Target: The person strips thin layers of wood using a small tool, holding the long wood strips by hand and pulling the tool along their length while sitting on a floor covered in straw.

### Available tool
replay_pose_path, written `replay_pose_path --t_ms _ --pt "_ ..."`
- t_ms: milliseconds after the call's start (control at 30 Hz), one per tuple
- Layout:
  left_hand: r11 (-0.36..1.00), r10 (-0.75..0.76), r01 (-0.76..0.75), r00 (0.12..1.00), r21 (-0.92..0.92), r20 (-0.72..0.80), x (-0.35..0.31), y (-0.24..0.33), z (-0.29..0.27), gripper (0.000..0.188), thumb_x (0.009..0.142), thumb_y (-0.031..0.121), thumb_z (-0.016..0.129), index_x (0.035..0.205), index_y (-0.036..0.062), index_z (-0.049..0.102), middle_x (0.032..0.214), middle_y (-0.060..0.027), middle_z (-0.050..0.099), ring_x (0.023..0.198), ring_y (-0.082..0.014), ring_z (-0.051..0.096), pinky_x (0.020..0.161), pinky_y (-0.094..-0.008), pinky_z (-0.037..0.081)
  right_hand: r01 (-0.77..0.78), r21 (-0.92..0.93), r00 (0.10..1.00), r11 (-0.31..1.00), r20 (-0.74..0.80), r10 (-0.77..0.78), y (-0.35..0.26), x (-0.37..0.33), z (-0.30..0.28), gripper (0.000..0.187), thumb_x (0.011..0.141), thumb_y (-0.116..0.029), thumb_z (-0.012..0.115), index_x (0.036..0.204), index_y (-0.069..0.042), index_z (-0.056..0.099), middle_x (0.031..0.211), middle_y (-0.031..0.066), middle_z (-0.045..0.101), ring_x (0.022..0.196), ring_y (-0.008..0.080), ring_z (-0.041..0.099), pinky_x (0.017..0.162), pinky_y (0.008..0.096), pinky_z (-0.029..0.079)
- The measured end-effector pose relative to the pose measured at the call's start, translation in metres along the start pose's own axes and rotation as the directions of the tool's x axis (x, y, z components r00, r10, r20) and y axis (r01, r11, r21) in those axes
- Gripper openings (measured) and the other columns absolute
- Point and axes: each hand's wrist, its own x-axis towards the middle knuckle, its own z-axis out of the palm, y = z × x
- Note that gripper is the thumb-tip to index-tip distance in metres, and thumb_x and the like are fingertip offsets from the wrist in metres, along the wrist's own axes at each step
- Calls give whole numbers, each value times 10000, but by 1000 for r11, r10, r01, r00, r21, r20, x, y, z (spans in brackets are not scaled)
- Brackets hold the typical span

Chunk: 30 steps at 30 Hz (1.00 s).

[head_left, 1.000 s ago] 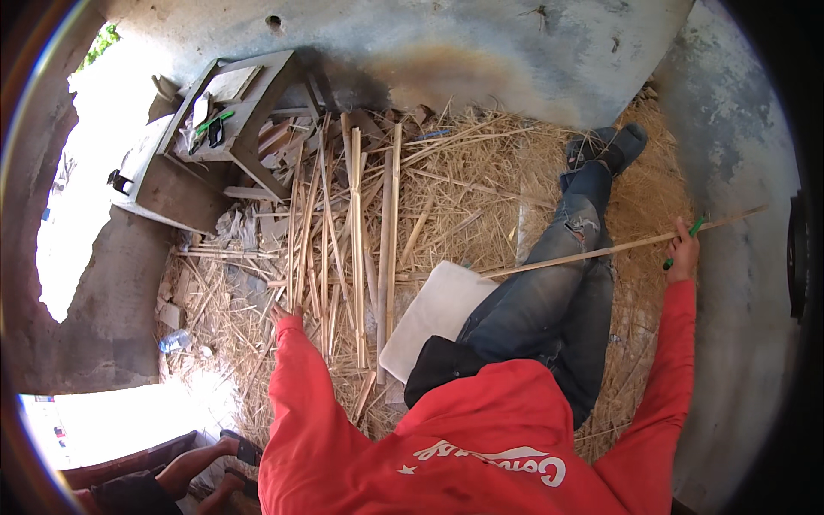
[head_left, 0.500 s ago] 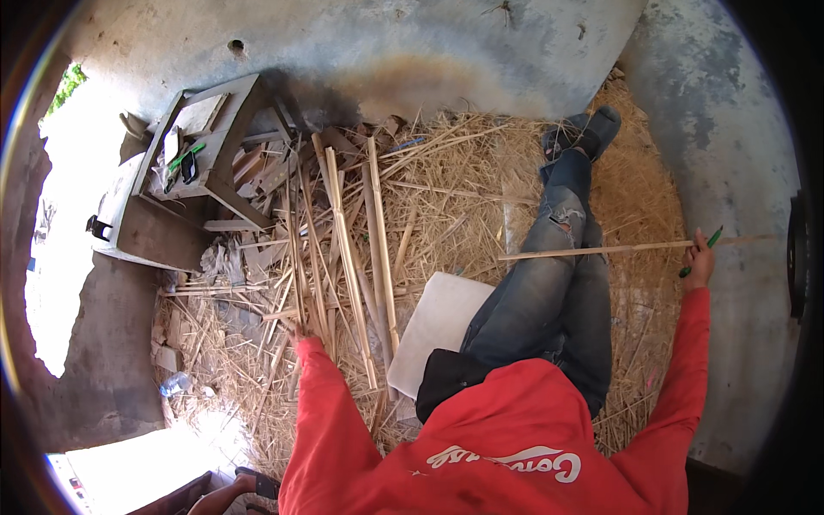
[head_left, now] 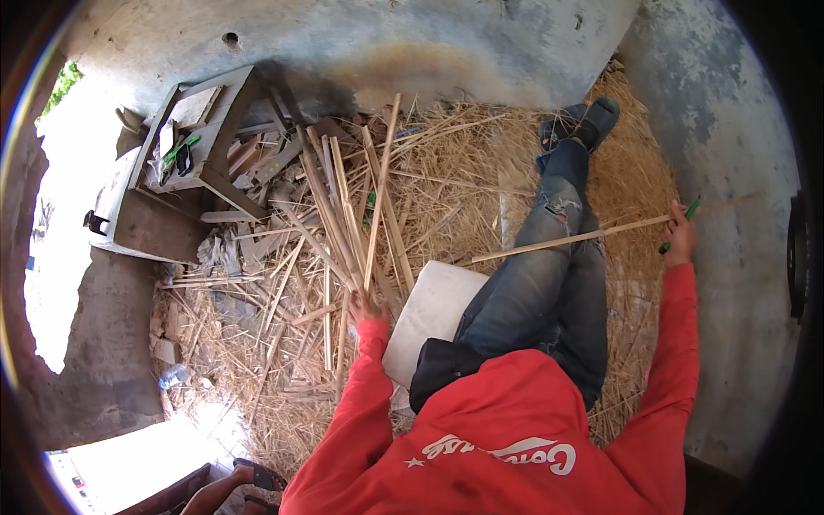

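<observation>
My left hand (head_left: 367, 307) is closed round the near ends of several bamboo strips (head_left: 345, 219), which fan out away from me over the straw. One longer strip (head_left: 383, 184) stands out at the right of this bunch. Out to the right, my right hand (head_left: 679, 240) grips a single thin bamboo strip (head_left: 541, 246), which stretches leftward across my legs. The same hand also holds a slim green pen-like tool (head_left: 693, 209); its exact kind is too small to make out.
A weathered wooden table (head_left: 232, 120) at the far left bears small items, including a green-handled one (head_left: 182, 148). A pale slab (head_left: 432, 313) lies by my thigh. Straw and strips cover the floor (head_left: 266, 369). Another person's foot (head_left: 257, 474) shows at the lower left; a wall (head_left: 738, 343) rises at right.
My left hand has moved right and slightly away from me, and the strips there have shifted and fanned out. The right hand has risen a little, tilting its strip.
</observation>
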Motion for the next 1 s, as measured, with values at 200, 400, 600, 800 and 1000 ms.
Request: replay_pose_path --t_ms 200,400,600,800,1000 --pt "809 -454 368 887 459 87 43 97 21 1484 553 701 833 1577 41 -14 1605 -313 34 1514 -429 15 1182 -590 180 38 -2 999 999 -9 -38 -3 3 -19 149 964 -251 675 965 -146 570 567 -65 322 448 56 274 435 275 239" --pt "862 -430 373 896 342 108 54 97 26 1306 698 528 828 1574 23 2 1613 -260 143 1517 -392 85 1186 -574 201 1 49 998 999 -65 2 -3 4 -45 158 964 -252 667 932 -147 553 575 -71 327 450 66 295 430 269 228" --pt "911 -191 174 981 374 11 50 45 23 1115 751 298 782 1532 -70 76 1458 -245 441 1320 -386 456 1146 -431 338 -18 75 996 997 -91 25 12 13 -67 155 967 -249 663 944 -145 551 593 -69 319 472 68 284 449 274 234" --pt "859 -466 376 856 349 225 81 33 11 1209 726 400 827 1557 -9 50 1422 -259 448 1300 -373 477 1099 -418 397 -29 135 998 990 -59 37 26 19 -75 167 966 -253 667 989 -124 564 630 -67 314 486 68 275 460 269 235" --pt "754 -360 241 930 611 78 76 26 47 1322 664 493 857 1548 -42 31 1417 -244 446 1340 -325 461 1085 -380 437 -38 146 991 989 -120 56 39 18 -75 133 995 -237 627 988 -120 565 541 -73 296 418 63 260 427 274 228"
